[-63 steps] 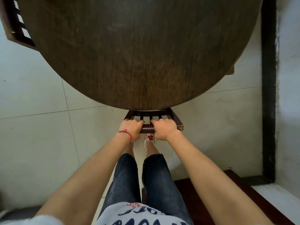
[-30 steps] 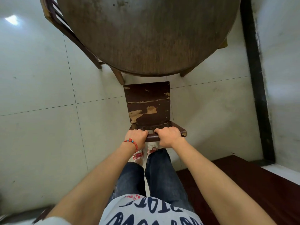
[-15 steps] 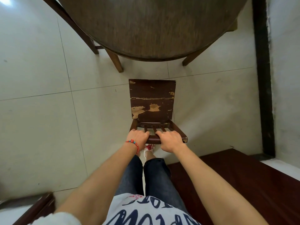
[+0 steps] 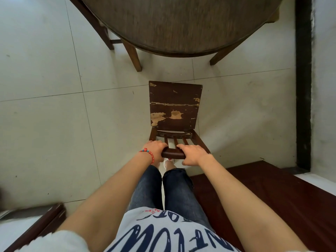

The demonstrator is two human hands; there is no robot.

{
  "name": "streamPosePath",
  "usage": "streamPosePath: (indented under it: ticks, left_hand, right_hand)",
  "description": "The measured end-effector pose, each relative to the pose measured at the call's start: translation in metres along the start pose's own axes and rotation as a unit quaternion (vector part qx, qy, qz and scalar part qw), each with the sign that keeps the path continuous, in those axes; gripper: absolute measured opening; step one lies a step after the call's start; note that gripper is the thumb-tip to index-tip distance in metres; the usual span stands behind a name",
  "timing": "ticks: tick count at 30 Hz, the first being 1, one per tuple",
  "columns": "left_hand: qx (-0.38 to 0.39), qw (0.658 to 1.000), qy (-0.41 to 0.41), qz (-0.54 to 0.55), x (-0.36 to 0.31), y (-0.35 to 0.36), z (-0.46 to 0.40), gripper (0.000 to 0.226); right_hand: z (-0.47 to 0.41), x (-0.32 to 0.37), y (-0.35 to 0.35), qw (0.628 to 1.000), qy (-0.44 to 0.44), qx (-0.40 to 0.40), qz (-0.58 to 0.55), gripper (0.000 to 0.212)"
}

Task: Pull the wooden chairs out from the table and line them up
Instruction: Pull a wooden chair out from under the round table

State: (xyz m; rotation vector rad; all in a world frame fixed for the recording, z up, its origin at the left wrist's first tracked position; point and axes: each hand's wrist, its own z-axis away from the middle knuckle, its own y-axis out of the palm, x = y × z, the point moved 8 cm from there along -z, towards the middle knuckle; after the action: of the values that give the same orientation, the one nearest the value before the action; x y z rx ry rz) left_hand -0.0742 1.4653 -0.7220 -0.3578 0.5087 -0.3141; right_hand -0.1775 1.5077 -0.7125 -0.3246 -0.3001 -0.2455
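Observation:
A dark wooden chair (image 4: 174, 106) with a worn, chipped seat stands on the tiled floor, fully out from under the round wooden table (image 4: 181, 22). Both hands grip the top rail of its slatted back. My left hand (image 4: 156, 150), with a red bead bracelet on the wrist, holds the rail's left end. My right hand (image 4: 192, 154) holds its right end. A gap of bare tile separates the chair's front edge from the table's rim. Another wooden chair (image 4: 94, 22) is still tucked against the table at the upper left, only partly visible.
Two table legs (image 4: 133, 55) show below the rim. A dark red wooden surface (image 4: 272, 197) lies close behind me at the right, another wooden edge (image 4: 41, 224) at the lower left. A black strip and white wall (image 4: 303, 88) run along the right. Open tile floor lies left.
The chair has been pulled back from under the table toward me, until its whole seat shows and a gap opens in front. Both hands kept their grip on the back rail.

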Motion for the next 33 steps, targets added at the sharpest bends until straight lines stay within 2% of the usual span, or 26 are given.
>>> streamPosePath:
  ticks: [3, 6, 9, 12, 16, 22, 26, 33]
  left_hand:
    - [0.018, 0.991, -0.049, 0.127, 0.009, -0.010, 0.005, 0.059]
    - [-0.015, 0.945, -0.101, 0.312, 0.019, -0.031, 0.015, 0.062]
    - [-0.098, 0.861, -0.131, 0.481, 0.030, -0.060, 0.034, 0.055]
    - [-0.194, 0.770, -0.145, 0.590, 0.040, -0.091, 0.056, 0.048]
    - [-0.279, 0.720, -0.126, 0.623, 0.044, -0.142, 0.092, 0.046]
    - [-0.391, 0.645, -0.068, 0.654, 0.037, -0.222, 0.163, 0.047]
    - [-0.437, 0.595, -0.024, 0.674, 0.031, -0.250, 0.209, 0.048]
    - [-0.470, 0.562, -0.015, 0.681, 0.030, -0.243, 0.254, 0.052]
  right_hand:
    - [0.000, -0.001, -0.006, 0.999, 0.019, 0.030, -0.038, 0.072]
    - [0.005, 0.000, -0.020, 0.982, 0.052, 0.004, -0.182, 0.070]
    - [0.014, 0.007, -0.050, 0.927, 0.068, -0.103, -0.353, 0.052]
    - [0.028, 0.017, -0.091, 0.857, 0.069, -0.227, -0.458, 0.043]
    - [0.062, 0.041, -0.146, 0.760, 0.028, -0.326, -0.562, 0.031]
    - [0.143, 0.089, -0.224, 0.688, -0.090, -0.433, -0.575, 0.027]
    - [0.188, 0.113, -0.246, 0.668, -0.130, -0.461, -0.570, 0.038]
    - [0.214, 0.138, -0.243, 0.668, -0.159, -0.438, -0.580, 0.040]
